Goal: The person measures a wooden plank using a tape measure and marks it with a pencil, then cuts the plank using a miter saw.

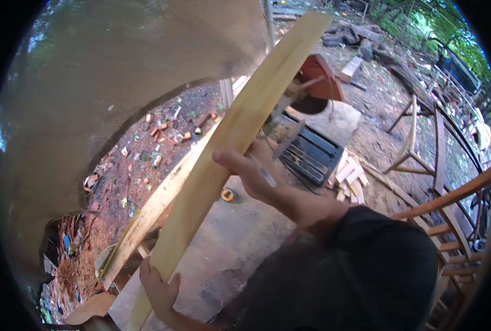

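Note:
A long, pale wooden plank (245,118) slants across the view, from the lower left up to the far right. Low on it, my left hand (160,289) grips the edge, with fingers on one side and thumb on the face. Farther up, my right hand (256,176) clasps the same plank, its thumb lying over the face and its other fingers partly hidden. Beneath and to the left of the plank runs a second, rougher board (160,212). A small round yellow-orange thing (227,195) lies on the grey ground near my right forearm.
Beyond the plank stands an orange-red machine part (325,77), near a black slotted metal piece (311,151). Wood offcuts (350,176) are piled beside it. Wooden chair frames (455,234) stand at the right. A large brown sheet (129,71) spreads over the left, above littered soil (157,138).

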